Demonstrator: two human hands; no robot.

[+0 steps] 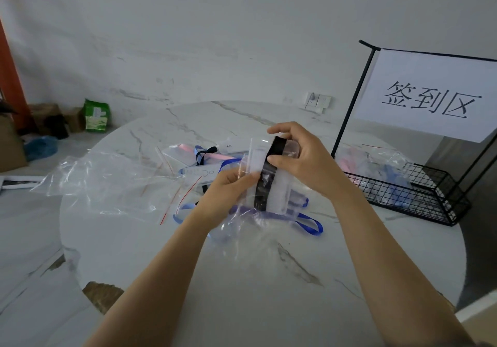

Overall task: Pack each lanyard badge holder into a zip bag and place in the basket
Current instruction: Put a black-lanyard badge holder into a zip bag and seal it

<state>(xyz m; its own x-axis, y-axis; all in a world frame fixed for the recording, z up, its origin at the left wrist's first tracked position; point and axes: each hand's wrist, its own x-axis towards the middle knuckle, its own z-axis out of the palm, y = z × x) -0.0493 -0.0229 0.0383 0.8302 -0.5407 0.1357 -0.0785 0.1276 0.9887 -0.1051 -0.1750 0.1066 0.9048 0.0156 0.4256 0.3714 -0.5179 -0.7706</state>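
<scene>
Above the middle of the round marble table point(242, 260) I hold a clear zip bag point(279, 193). A badge holder with a black lanyard point(265, 185) is partly inside it. My left hand point(228, 193) pinches the bag's left edge near its mouth. My right hand point(304, 158) grips the top of the badge holder and the black strap between thumb and fingers. A blue lanyard point(309, 220) lies on the table under the bag. The black wire basket point(419, 198) stands at the right and holds several packed bags.
A pile of empty zip bags with red seal lines point(113, 182) lies to the left. More badge holders with pink, black and blue lanyards point(207, 158) lie behind my hands. A white paper sign point(430, 99) hangs on the basket's frame. Boxes and a green packet point(96, 115) sit on the floor.
</scene>
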